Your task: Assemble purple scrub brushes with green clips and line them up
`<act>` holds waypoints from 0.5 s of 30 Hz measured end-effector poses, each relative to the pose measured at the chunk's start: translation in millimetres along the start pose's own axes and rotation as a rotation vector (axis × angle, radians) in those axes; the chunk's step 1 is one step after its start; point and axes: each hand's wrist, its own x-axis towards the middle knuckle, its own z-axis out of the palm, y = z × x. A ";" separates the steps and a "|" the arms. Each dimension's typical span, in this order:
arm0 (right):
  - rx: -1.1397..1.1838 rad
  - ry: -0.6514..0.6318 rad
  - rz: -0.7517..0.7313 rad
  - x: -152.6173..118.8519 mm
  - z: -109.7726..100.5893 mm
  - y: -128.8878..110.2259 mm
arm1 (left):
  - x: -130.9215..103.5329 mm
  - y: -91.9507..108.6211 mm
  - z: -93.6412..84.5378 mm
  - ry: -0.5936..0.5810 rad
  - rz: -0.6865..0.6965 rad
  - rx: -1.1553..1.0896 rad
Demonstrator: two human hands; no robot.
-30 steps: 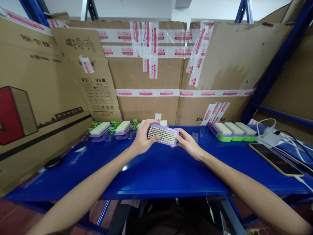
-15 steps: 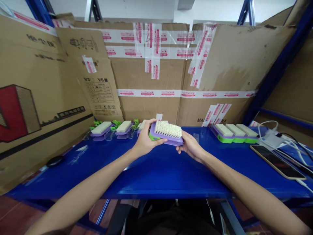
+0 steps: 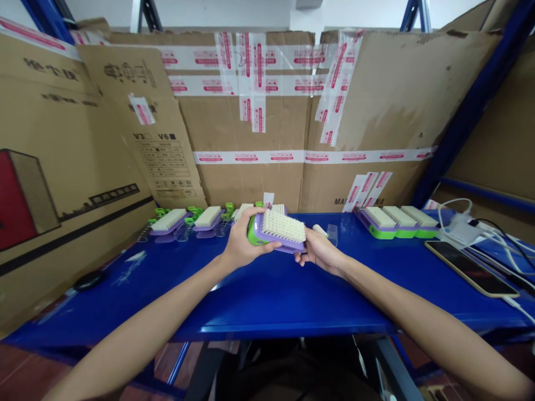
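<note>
Above the middle of the blue table, a purple and green brush [image 3: 284, 227] is held with its pale bristles facing up. My left hand [image 3: 243, 240] is wrapped round its left end, the thumb along the near side. At the brush's right end, my right hand [image 3: 320, 250] has its fingers closed on the edge, the fingertips partly under it. Several purple brushes with green parts, such as the one at the far left [image 3: 169, 221], lie along the back. Three green and purple brushes [image 3: 401, 223] sit side by side at the back right.
A phone [image 3: 470, 267] and a white charger block with cables [image 3: 460, 229] lie at the right. Cardboard walls [image 3: 251, 184] enclose the back and left. A round black object [image 3: 88, 280] is at the left; a small clear piece [image 3: 332, 234] lies behind my right hand.
The brush and both hands have shifted slightly left in the view, and the brush is tilted a little more. A white object now shows behind my right hand. The whole view has shifted slightly.
</note>
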 end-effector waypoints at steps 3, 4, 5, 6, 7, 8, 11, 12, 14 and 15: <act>-0.023 -0.008 -0.005 -0.8 -0.9 0.4 | 0.1 2.4 1.4 -0.021 0.028 -0.001; -0.030 0.001 -0.004 -0.9 -1.1 0.4 | 0.2 3.2 2.2 -0.031 0.036 -0.001; -0.036 0.012 -0.001 -1.0 -1.2 0.4 | 0.4 3.9 2.9 -0.034 0.052 -0.003; -0.040 0.019 0.001 -0.9 -1.2 0.4 | 0.7 4.5 3.3 -0.029 0.074 -0.006; -0.043 0.019 0.000 -0.8 -1.3 0.4 | 1.1 4.9 3.3 -0.021 0.096 -0.011; -0.045 0.015 -0.004 -0.6 -1.4 0.6 | 1.7 5.1 3.0 -0.016 0.107 -0.016; -0.055 0.005 -0.037 0.4 -2.8 2.0 | 4.1 4.5 0.2 -0.052 0.067 -0.031; -0.064 0.007 -0.054 1.0 -3.6 2.9 | 4.9 3.9 -0.9 -0.069 0.062 -0.039; -0.078 0.011 -0.087 2.5 -5.3 5.2 | 5.9 2.7 -2.6 -0.079 0.095 -0.059; -0.083 0.012 -0.100 3.4 -6.1 6.5 | 6.2 2.2 -3.1 -0.076 0.111 -0.066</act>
